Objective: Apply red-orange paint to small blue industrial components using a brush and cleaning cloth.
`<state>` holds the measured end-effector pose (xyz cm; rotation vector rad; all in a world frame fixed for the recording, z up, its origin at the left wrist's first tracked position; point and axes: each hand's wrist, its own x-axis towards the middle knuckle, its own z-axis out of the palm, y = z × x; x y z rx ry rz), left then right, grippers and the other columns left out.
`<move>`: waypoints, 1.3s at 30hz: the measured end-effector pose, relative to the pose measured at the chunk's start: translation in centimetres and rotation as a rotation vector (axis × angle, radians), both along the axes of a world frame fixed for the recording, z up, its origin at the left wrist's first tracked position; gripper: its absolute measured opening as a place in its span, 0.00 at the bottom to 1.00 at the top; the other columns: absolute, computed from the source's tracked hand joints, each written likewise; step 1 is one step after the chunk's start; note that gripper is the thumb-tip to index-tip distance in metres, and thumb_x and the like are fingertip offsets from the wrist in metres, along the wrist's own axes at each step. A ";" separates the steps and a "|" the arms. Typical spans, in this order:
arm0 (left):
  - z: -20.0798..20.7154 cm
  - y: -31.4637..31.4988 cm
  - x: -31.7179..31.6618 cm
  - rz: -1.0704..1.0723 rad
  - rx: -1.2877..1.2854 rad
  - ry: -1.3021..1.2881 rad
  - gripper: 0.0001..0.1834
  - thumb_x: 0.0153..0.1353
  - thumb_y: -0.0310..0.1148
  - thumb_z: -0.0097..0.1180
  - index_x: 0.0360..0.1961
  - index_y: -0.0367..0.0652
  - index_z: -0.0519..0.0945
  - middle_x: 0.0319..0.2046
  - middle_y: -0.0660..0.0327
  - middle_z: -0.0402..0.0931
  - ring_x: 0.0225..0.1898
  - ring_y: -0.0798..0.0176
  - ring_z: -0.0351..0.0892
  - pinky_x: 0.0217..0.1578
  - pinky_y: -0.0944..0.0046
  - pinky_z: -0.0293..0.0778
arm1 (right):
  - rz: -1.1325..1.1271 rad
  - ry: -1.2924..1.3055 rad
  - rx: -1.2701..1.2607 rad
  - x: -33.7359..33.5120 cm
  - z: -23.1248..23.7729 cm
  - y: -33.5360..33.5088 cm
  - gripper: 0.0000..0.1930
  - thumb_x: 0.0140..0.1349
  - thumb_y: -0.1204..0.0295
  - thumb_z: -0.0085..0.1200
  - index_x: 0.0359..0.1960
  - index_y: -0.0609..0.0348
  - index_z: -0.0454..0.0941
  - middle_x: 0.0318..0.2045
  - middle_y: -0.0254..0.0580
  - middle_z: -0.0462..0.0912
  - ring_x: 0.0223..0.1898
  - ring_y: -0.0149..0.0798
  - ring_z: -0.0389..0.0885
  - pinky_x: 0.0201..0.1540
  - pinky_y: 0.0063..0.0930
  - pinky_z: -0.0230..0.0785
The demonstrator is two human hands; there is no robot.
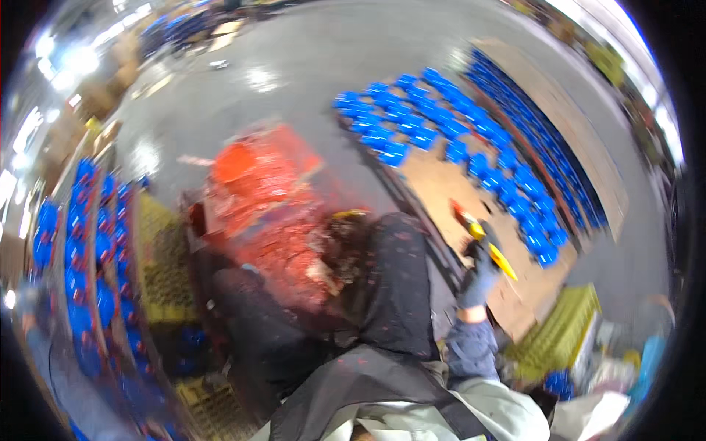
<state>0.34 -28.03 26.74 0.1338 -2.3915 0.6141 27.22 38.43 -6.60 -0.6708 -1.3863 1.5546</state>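
Observation:
My right hand (482, 268), in a grey glove, is closed round a paintbrush (502, 261) with a yellow handle and a red-stained tip. It is over a tan board (441, 184) that carries rows of shiny blue rounded parts (419, 117), with the brush tip pointing away from me. At the far left rim a blurred gloved hand (31, 295), with a bare wrist and blue sleeve, looks like my left hand, near blue parts with red spots (81, 250). Its fingers are smeared. Between my knees lies a red-paint-smeared plastic sheet (272, 198) with a dark, clotted mass (342, 246).
More narrow rows of blue parts (537, 132) stand beyond the board. Olive-yellow bundles (559, 323) sit at the right, and another yellowish stack (165, 257) at the left. Grey floor (331, 44) stretches ahead. White and blue bags (596, 408) lie at the lower right.

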 end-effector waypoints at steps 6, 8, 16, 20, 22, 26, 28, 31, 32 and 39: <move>-11.6 11.5 2.5 -0.698 0.159 -0.045 0.41 0.53 0.52 0.66 0.64 0.43 0.69 0.54 0.44 0.76 0.54 0.45 0.76 0.54 0.51 0.72 | -0.003 0.059 -0.201 -0.9 -5.1 2.0 0.17 0.67 0.69 0.58 0.55 0.60 0.78 0.33 0.30 0.80 0.28 0.23 0.74 0.31 0.17 0.66; -15.9 15.3 4.4 -0.896 0.271 -0.181 0.40 0.54 0.52 0.65 0.65 0.44 0.69 0.54 0.45 0.76 0.54 0.45 0.77 0.54 0.52 0.72 | -0.027 0.061 -0.256 -0.9 -7.4 2.7 0.18 0.68 0.67 0.58 0.57 0.58 0.77 0.28 0.30 0.79 0.26 0.24 0.74 0.28 0.19 0.66; -29.0 18.2 9.7 -1.165 0.600 -0.605 0.36 0.59 0.51 0.63 0.66 0.50 0.69 0.54 0.49 0.77 0.51 0.49 0.78 0.53 0.53 0.72 | -0.260 -0.204 -0.233 3.4 -18.7 10.0 0.15 0.68 0.70 0.55 0.56 0.53 0.75 0.27 0.30 0.77 0.22 0.25 0.74 0.24 0.21 0.66; -33.9 17.5 9.8 -0.743 0.446 -0.530 0.41 0.59 0.55 0.63 0.68 0.49 0.65 0.61 0.48 0.70 0.60 0.49 0.69 0.62 0.53 0.63 | -0.517 -0.254 -0.365 7.8 -25.6 18.6 0.17 0.60 0.78 0.55 0.52 0.56 0.76 0.43 0.35 0.80 0.45 0.31 0.77 0.46 0.25 0.73; -35.7 18.3 9.2 -0.514 0.351 -0.483 0.42 0.58 0.56 0.63 0.69 0.48 0.64 0.63 0.48 0.68 0.63 0.48 0.67 0.65 0.53 0.61 | -0.717 -0.460 -0.087 10.5 -28.1 23.4 0.19 0.57 0.79 0.58 0.52 0.57 0.73 0.45 0.37 0.78 0.45 0.34 0.76 0.51 0.27 0.70; -40.2 24.8 6.6 -0.474 0.517 -0.675 0.41 0.59 0.54 0.63 0.68 0.47 0.65 0.62 0.48 0.69 0.61 0.47 0.68 0.63 0.52 0.62 | -0.955 -0.787 -0.079 16.1 -31.0 31.4 0.21 0.60 0.68 0.61 0.53 0.56 0.70 0.42 0.50 0.78 0.44 0.45 0.78 0.49 0.36 0.71; -42.8 29.1 5.4 -0.457 0.613 -0.793 0.40 0.59 0.53 0.63 0.67 0.47 0.66 0.61 0.48 0.70 0.61 0.46 0.68 0.62 0.52 0.63 | -1.047 -0.831 -0.102 18.2 -32.1 35.3 0.25 0.59 0.63 0.62 0.56 0.55 0.68 0.43 0.53 0.79 0.45 0.51 0.80 0.48 0.40 0.72; -45.6 33.0 4.0 -0.410 0.687 -0.896 0.39 0.59 0.52 0.63 0.67 0.46 0.66 0.60 0.49 0.71 0.59 0.45 0.69 0.61 0.52 0.64 | -1.158 -0.969 -0.116 21.1 -34.2 40.4 0.34 0.53 0.58 0.67 0.59 0.54 0.65 0.46 0.56 0.79 0.48 0.53 0.80 0.51 0.43 0.70; -45.9 32.9 3.8 -0.387 0.701 -0.909 0.38 0.59 0.51 0.63 0.66 0.45 0.67 0.59 0.49 0.71 0.59 0.45 0.69 0.61 0.52 0.64 | -1.177 -0.952 -0.109 21.8 -35.1 42.0 0.36 0.52 0.58 0.68 0.59 0.54 0.64 0.47 0.56 0.78 0.49 0.54 0.79 0.52 0.44 0.70; -36.3 20.2 6.3 0.051 0.731 -0.682 0.35 0.59 0.47 0.62 0.65 0.43 0.69 0.57 0.49 0.74 0.56 0.43 0.71 0.58 0.51 0.67 | -1.186 -1.055 -0.303 22.6 -37.9 47.1 0.35 0.53 0.50 0.65 0.56 0.56 0.63 0.42 0.56 0.82 0.43 0.59 0.82 0.45 0.49 0.74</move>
